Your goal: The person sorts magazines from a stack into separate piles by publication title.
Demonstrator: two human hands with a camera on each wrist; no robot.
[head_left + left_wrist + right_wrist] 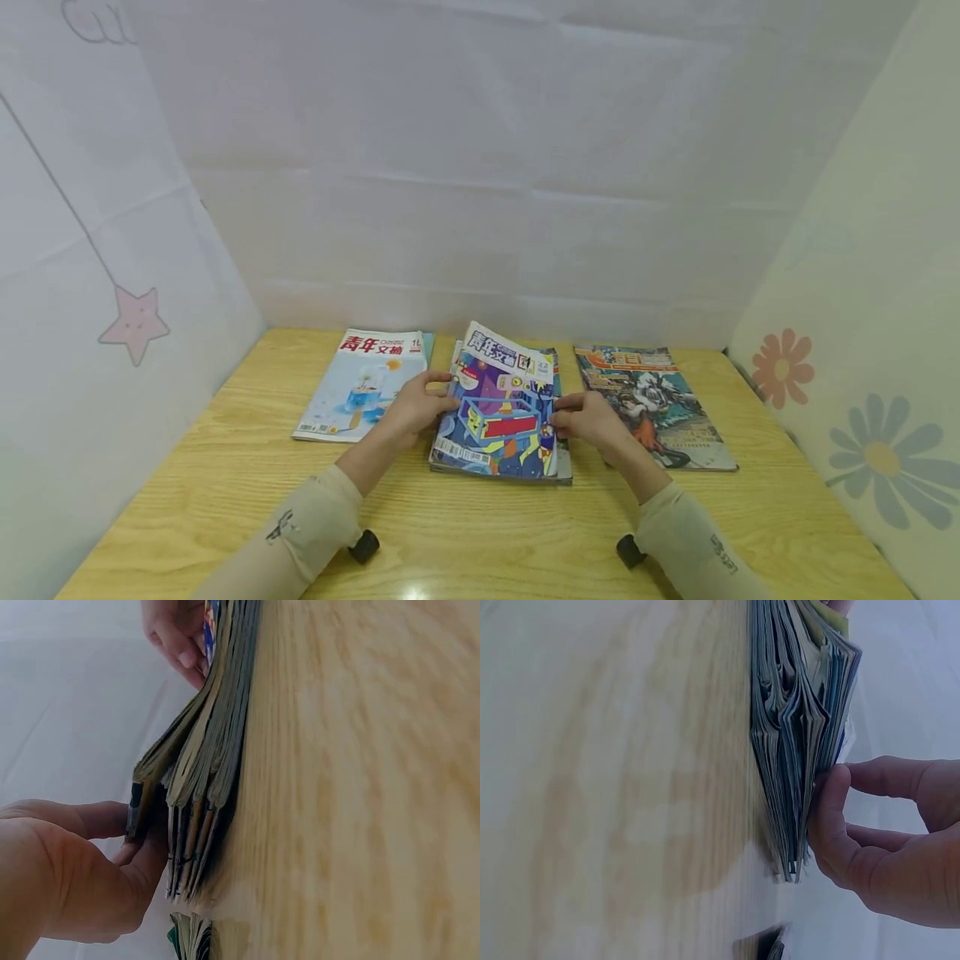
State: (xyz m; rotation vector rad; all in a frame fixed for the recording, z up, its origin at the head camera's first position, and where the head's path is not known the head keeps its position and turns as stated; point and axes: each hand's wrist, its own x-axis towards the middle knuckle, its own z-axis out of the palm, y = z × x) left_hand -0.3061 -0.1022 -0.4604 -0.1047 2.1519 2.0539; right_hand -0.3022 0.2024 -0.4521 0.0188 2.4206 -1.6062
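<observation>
Three lots of magazines lie on a wooden table. The middle one is a stack topped by a magazine with a purple and blue cover, whose far edge is raised. My left hand pinches that top magazine at its left edge, thumb above and fingers below. At the right edge my right hand grips the same magazine, with its thumb against the page edges of the stack. The stack's spines show in the left wrist view.
A single white and light-blue magazine lies left of the stack, and a comic-style one lies to the right. White cloth walls close in the back and left; a flowered wall stands on the right. Bare wood runs along the near side.
</observation>
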